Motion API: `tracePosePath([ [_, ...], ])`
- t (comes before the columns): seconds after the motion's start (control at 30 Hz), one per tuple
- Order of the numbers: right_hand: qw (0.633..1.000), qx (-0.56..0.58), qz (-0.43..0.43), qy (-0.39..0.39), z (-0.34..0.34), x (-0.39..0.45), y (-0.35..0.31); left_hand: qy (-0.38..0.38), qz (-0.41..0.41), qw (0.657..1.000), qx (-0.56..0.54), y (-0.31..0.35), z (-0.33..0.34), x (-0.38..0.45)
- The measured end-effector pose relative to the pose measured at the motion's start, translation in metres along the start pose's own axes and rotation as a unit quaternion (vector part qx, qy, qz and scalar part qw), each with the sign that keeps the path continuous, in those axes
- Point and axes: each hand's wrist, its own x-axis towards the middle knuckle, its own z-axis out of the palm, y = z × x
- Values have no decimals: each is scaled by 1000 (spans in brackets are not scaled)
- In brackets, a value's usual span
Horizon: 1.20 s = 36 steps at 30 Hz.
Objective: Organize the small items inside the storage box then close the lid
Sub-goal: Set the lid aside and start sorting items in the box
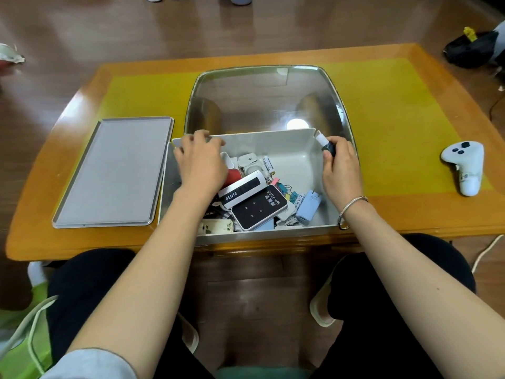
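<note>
The right hand (341, 170) pinches a small bottle (325, 143) with its fingers at the box's (297, 160) far right corner; the left hand (199, 162), fingers loosely curled, rests over the clutter (257, 198) piled at the near left.

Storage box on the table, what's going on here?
A person is sorting the open storage box. The left hand reaches in among the jumbled small items; the right hand holds a small black-and-white item at the box's right wall. The clear lid stands open. A grey tray lies left.
</note>
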Motion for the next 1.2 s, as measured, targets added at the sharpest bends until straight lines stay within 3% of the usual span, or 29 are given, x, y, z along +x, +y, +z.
tracePosePath([
  [0.1, 1000, 0, -5, 1, -1, 1, 0, -1, 115, 992, -49, 30, 1, -5],
  [0.2, 999, -22, -24, 13, -3, 0, 0, -100, 232, 967, -36, 66, 11, -16],
  [0.37, 995, -52, -79, 31, -3, -3, -2, -207, 208, 948, 120, 79, 35, -21],
  [0.53, 993, -47, -110, 20, -4, -4, -1, -186, 231, 946, 132, 65, 44, -27],
  [0.63, 991, -49, -123, 15, -3, -4, -2, -223, 230, 939, 127, 62, 44, -28],
  [0.7, 990, -45, -131, 15, -4, -4, -2, -195, 234, 949, 80, 65, 41, -26],
  [0.8, 991, -24, -132, 10, -5, -4, -3, -112, 199, 968, -100, 76, 35, -20],
  [0.9, 990, -29, -139, 14, -5, -6, -4, -136, 133, 941, -282, 91, 30, -15],
  [1.2, 991, -37, -129, 3, -6, -5, -3, -151, 37, 897, -413, 110, 40, -12],
])
